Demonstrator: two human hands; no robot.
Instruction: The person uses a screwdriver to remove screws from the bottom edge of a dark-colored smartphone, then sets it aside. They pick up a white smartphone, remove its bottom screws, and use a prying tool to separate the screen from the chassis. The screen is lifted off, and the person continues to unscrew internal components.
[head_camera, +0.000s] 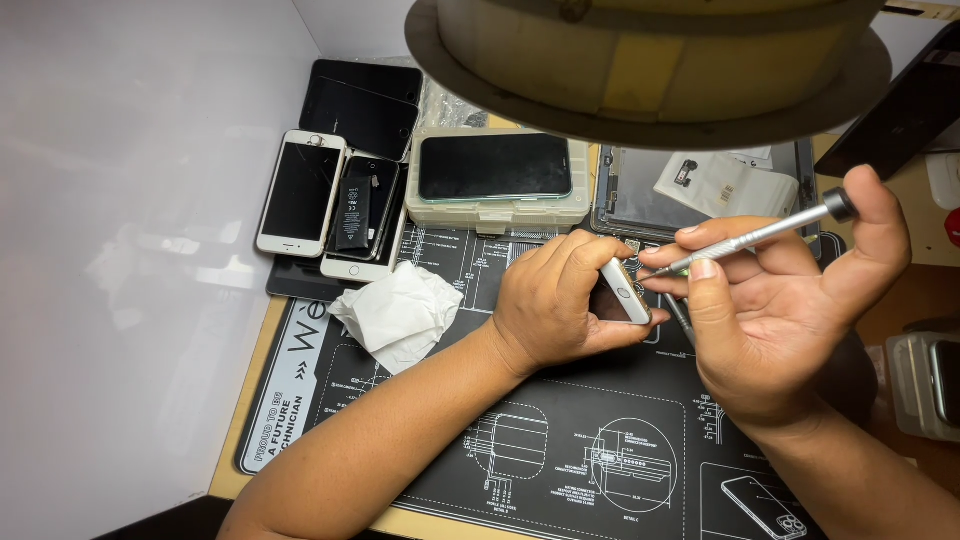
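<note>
White phone (625, 292) clenched in your left hand (555, 300); your right hand (770, 300) grasps the screwdriver (760, 235), tip touching the phone's end.

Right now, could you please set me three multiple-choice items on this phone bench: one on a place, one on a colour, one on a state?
1. Where does the crumpled tissue lie?
A. On the dark work mat, left of the left hand
B. Inside the plastic parts box
C. Under the right hand

2. What colour is the front of the small phone in the left hand?
A. Red
B. White
C. Green

3. What is the right hand doing?
A. Resting flat and empty on the mat
B. Holding the tissue
C. Gripping a slim metal screwdriver whose tip is at the phone's end

Answers:
1 A: the tissue sits on the mat beside the left wrist.
2 B: the face around its round button is white.
3 C: thumb and fingers pinch the shaft and its tip meets the phone.
</note>
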